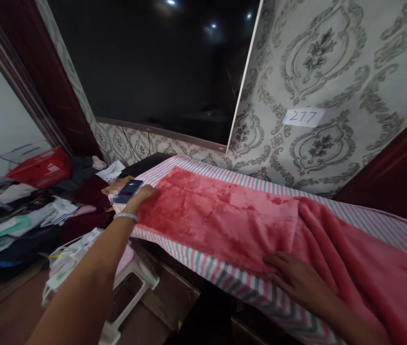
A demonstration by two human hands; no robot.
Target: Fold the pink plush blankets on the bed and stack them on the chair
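Striped cloth (196, 261) lay under the red blanket (225, 218), already mostly flat between the left hand (145, 194), its grip impossible to tell, and the loosely spread right hand (294, 276), but not yet beyond the latter, where folds bunched

A home is indicated: a large television (160, 67) is set against ornate wallpaper (318, 52); clothes (27, 215) are heaped near a plastic stool (126, 259).

Over my feed I see 1 dark television (160, 72) against patterned wallpaper (320, 57), 1 paper label (304, 117) reading 277, and 1 red carrier (45, 167) among heaped clothes (19, 225).
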